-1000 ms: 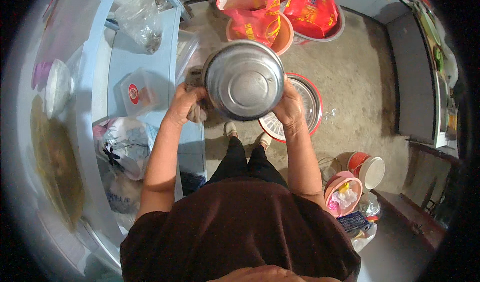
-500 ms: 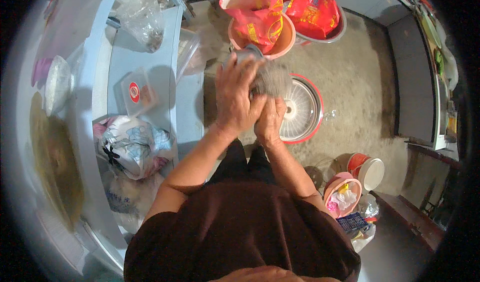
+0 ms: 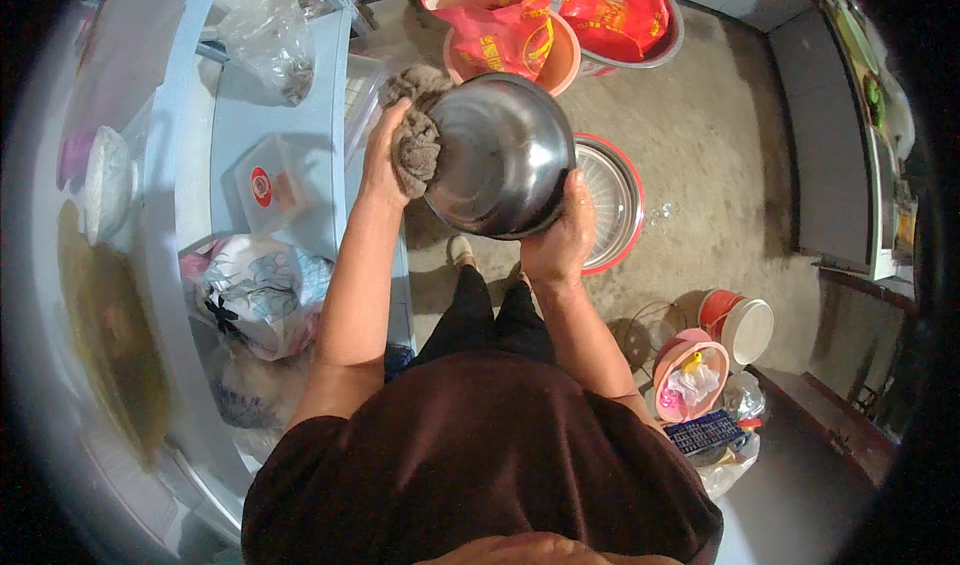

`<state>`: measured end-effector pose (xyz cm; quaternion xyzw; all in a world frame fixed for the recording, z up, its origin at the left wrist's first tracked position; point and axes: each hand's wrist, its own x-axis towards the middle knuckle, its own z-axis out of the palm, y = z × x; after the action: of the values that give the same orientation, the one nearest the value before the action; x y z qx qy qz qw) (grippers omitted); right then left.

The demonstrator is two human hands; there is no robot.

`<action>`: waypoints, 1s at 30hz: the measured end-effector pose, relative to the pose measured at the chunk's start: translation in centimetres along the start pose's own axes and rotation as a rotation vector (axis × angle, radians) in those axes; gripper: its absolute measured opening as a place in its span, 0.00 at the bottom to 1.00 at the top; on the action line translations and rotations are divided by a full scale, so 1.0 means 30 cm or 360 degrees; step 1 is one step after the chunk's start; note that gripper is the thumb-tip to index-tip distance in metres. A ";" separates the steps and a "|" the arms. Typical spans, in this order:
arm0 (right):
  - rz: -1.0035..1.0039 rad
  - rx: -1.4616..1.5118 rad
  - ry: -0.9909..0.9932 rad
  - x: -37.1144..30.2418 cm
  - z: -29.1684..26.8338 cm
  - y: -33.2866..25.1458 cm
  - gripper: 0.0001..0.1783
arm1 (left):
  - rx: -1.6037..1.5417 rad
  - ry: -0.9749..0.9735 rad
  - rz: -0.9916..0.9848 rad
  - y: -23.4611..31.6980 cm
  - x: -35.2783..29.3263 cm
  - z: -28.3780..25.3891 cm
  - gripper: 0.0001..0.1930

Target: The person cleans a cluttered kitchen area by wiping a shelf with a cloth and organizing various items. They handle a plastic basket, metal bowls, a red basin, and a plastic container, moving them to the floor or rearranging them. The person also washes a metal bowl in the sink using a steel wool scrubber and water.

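Note:
A shiny steel bowl [image 3: 505,155] is held up in front of me with its rounded outside toward me. My right hand [image 3: 562,235] grips its lower right edge, thumb along the side. A bunched grey-brown cloth [image 3: 417,150] is in my left hand [image 3: 383,160], closed around it at the bowl's left side. The fingers of the left hand are partly hidden by the cloth. Behind the bowl to the right, a white slotted basket [image 3: 600,200] sits in a red-rimmed basin [image 3: 638,210] on the floor.
At left stands a pale blue shelf [image 3: 340,165] with a clear plastic box [image 3: 270,185] and a patterned cloth bundle [image 3: 262,290]. Ahead are an orange bucket [image 3: 565,60] and a metal basin [image 3: 678,40], each with a red bag. A pink bin [image 3: 690,375] and a white bucket [image 3: 748,331] stand at right.
My hands were close together around the blurred cloth with the bowl mostly hidden. Now they are apart, the left moved leftward with the cloth, and the bowl's outside shows between them.

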<state>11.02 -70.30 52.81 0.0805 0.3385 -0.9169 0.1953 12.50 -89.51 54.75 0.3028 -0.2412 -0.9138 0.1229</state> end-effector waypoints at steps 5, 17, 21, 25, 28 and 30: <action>0.0115 0.0395 0.0103 0.044 0.022 -0.010 0.26 | -0.0024 0.0059 0.0365 -0.124 -0.044 -0.137 0.19; -0.0201 0.0242 0.0397 -0.005 0.091 0.045 0.20 | 0.1038 0.0238 0.1612 -0.289 -0.153 0.037 0.25; -0.0976 -0.1432 -0.0047 -0.051 0.010 0.036 0.11 | 0.0782 0.0192 0.0936 -0.225 -0.097 0.003 0.24; -0.0945 -0.1834 -0.0363 -0.066 -0.110 0.060 0.10 | 0.0416 -0.0022 0.0484 -0.241 -0.079 -0.005 0.27; -0.0922 -0.2209 -0.0453 -0.080 -0.220 0.072 0.12 | 0.0617 -0.0068 0.0382 -0.287 -0.038 -0.012 0.27; -0.0946 -0.2411 -0.0510 -0.085 -0.302 0.059 0.14 | 0.0678 -0.0084 0.0267 -0.321 -0.019 -0.004 0.27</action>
<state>14.21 -64.87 45.61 -0.2974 0.8397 -0.4543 -0.0080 12.27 -81.13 49.98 0.2768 -0.4563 -0.8363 0.1255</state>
